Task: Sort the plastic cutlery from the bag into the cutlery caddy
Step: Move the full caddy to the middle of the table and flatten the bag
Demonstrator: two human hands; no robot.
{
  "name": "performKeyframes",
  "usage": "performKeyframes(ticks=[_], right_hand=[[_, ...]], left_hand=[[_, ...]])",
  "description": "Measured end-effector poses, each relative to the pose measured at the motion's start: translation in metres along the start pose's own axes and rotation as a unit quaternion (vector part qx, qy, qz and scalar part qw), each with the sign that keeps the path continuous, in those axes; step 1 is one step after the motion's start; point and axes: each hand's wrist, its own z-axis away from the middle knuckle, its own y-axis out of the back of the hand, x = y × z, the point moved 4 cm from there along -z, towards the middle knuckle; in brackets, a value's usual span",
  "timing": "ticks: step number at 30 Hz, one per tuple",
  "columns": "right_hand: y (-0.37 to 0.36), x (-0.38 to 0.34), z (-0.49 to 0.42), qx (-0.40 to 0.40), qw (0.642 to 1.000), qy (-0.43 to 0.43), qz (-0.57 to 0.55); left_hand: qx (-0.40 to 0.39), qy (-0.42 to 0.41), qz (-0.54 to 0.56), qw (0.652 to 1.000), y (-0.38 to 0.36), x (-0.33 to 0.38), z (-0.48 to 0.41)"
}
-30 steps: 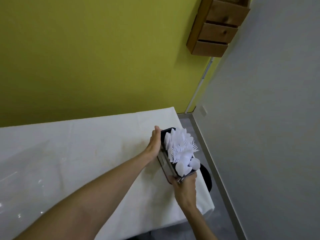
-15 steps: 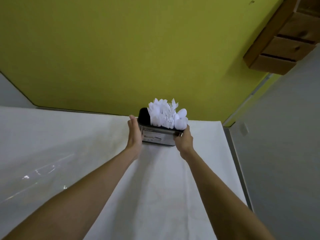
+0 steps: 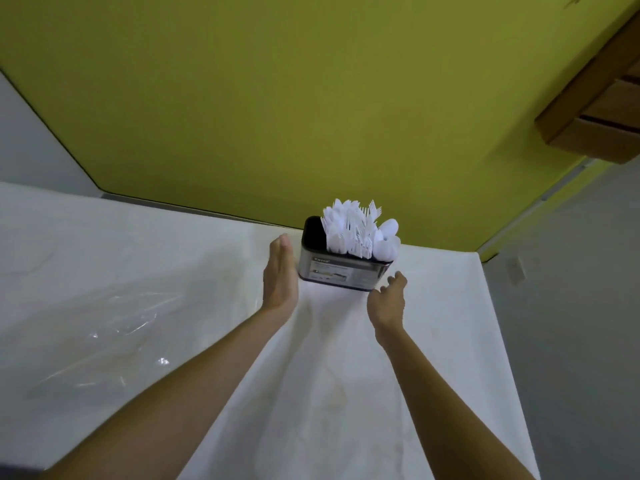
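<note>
White-clothed table (image 3: 311,393) meets a yellow-green wall (image 3: 311,98).

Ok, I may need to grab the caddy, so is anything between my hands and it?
Nothing visible. The left hand lies flat beside the left wall of the caddy, the right hand sits just off its near right corner, with only bare tablecloth in the gap. The clear bag lies far to the left.
</note>
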Motion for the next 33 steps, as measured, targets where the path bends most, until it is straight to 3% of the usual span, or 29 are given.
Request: performKeyframes(ticks=[2,4,5,7,9,11,15,19,20,22,24,29,33], right_hand=[[-0.001,0.021,0.016,0.017,1.000,-0.012,-0.012],[-0.010,0.042,0.034,-0.031,1.000,-0.004,0.006],[-0.011,0.049,0.039,-0.053,0.999,0.002,0.013],[-0.023,0.057,0.054,-0.111,0.994,0.004,0.016],[-0.037,0.059,0.071,-0.181,0.983,-0.016,0.022],[-0.052,0.061,0.086,-0.244,0.968,-0.058,0.030],[-0.066,0.064,0.107,-0.273,0.954,-0.118,0.021],[-0.029,0.081,0.103,-0.185,0.977,-0.104,0.031],[-0.008,0.087,0.098,-0.155,0.983,-0.094,0.034],[0.042,0.094,0.084,-0.095,0.990,-0.046,0.093],[0.082,0.094,0.074,-0.080,0.985,-0.004,0.155],[0.124,0.093,0.085,-0.184,0.966,-0.099,0.153],[0.110,0.056,0.111,-0.229,0.969,-0.016,0.088]], left_hand=[[0.088,-0.095,-0.037,0.991,0.033,0.005,0.022],[0.176,-0.135,-0.095,0.971,0.083,-0.021,0.038],[0.207,-0.126,-0.158,0.957,0.101,-0.040,0.037],[0.226,-0.029,-0.328,0.917,0.135,-0.086,0.040],[0.170,0.115,-0.440,0.874,0.153,-0.126,0.050],[0.076,0.177,-0.455,0.870,0.148,-0.143,0.065],[-0.076,0.125,-0.472,0.870,0.095,-0.146,0.096],[-0.125,0.078,-0.443,0.884,0.047,-0.136,0.133],[-0.104,0.019,-0.453,0.885,0.045,-0.131,0.138],[-0.092,-0.113,-0.533,0.834,0.045,-0.115,0.144],[-0.133,-0.165,-0.604,0.768,0.043,-0.126,0.140],[-0.248,-0.103,-0.626,0.732,0.015,-0.153,0.144],[-0.293,-0.049,-0.621,0.725,0.010,-0.166,0.145]])
